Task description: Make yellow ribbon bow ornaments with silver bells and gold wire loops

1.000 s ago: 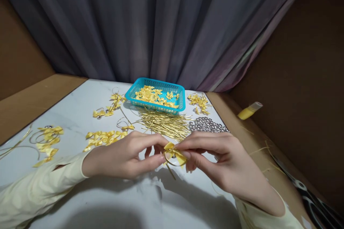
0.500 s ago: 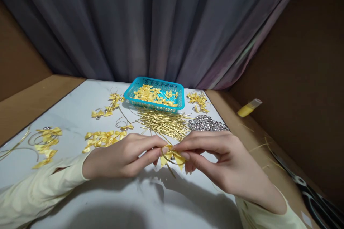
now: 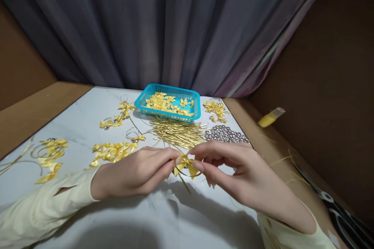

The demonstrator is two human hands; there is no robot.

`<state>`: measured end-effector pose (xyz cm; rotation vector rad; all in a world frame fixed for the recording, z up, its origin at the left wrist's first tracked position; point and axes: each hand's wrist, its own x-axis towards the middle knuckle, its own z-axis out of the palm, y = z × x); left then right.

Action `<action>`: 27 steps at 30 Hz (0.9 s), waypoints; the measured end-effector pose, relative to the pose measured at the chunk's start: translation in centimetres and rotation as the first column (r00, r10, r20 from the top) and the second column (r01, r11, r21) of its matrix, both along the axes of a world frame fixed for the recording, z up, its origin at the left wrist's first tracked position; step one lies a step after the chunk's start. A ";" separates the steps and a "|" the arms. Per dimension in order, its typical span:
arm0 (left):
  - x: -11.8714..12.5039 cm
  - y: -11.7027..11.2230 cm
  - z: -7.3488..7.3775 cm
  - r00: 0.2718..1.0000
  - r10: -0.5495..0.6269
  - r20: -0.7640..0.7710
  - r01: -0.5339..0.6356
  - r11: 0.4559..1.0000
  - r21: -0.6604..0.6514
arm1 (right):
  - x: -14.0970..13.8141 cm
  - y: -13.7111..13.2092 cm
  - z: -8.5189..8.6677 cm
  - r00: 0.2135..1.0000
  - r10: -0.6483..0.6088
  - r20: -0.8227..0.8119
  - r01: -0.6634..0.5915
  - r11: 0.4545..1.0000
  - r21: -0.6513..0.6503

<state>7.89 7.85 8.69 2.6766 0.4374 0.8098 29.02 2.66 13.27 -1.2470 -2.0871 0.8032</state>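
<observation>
Between my hands, above the white mat, is a yellow ribbon bow (image 3: 191, 169) with a looped gold twist tie (image 3: 184, 183) around it. My left hand (image 3: 140, 173) pinches the bow's left side between thumb and fingers. From the right, the thumb and index finger of my right hand (image 3: 236, 175) close on the bow's right side and the tie's loop. A small silver spot shows at the bow's middle, partly hidden. Just beyond my fingers lies a pile of gold twist ties (image 3: 178, 134), with silver beads (image 3: 226, 134) to its right.
A blue basket (image 3: 197, 113) with yellow bows stands at the back. Bows lie in groups left (image 3: 113, 151), far left (image 3: 52, 159) and back right (image 3: 214, 109). On the right edge are scissors (image 3: 327, 198) and a yellow tube (image 3: 270, 117).
My right thumb and index finger have spread slightly apart at the bow, showing more of its middle. My left hand has hardly moved.
</observation>
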 end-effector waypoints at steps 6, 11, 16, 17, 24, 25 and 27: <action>0.1 0.0 0.0 1.000 0.026 -0.003 -0.026 0.997 0.066 | 0.2 0.3 -0.4 1.000 -0.010 0.009 0.010 1.000 0.004; 0.1 0.1 -0.2 0.999 0.050 -0.006 -0.049 0.993 0.104 | 0.1 0.4 -0.6 0.999 -0.030 -0.026 0.031 0.999 0.035; 0.2 0.0 0.0 0.998 0.068 0.001 -0.068 0.990 0.121 | 0.0 0.4 -0.7 0.996 -0.082 -0.024 0.084 0.992 0.094; 0.2 -0.1 0.0 0.998 0.070 0.002 -0.069 0.990 0.121 | 0.1 0.4 -0.7 0.996 -0.092 -0.016 0.093 0.989 0.116; 0.3 0.0 0.1 0.996 0.088 -0.003 -0.086 0.984 0.156 | 0.0 -0.3 -0.6 0.996 -0.085 0.025 0.080 0.983 0.168; 0.3 0.0 0.1 0.996 0.089 -0.002 -0.087 0.983 0.160 | 0.0 -0.4 -0.6 0.995 -0.091 0.028 0.085 0.982 0.168; 0.3 0.0 0.1 0.996 0.088 0.001 -0.087 0.983 0.164 | 0.0 -0.4 -0.6 0.994 -0.103 0.044 0.094 0.980 0.175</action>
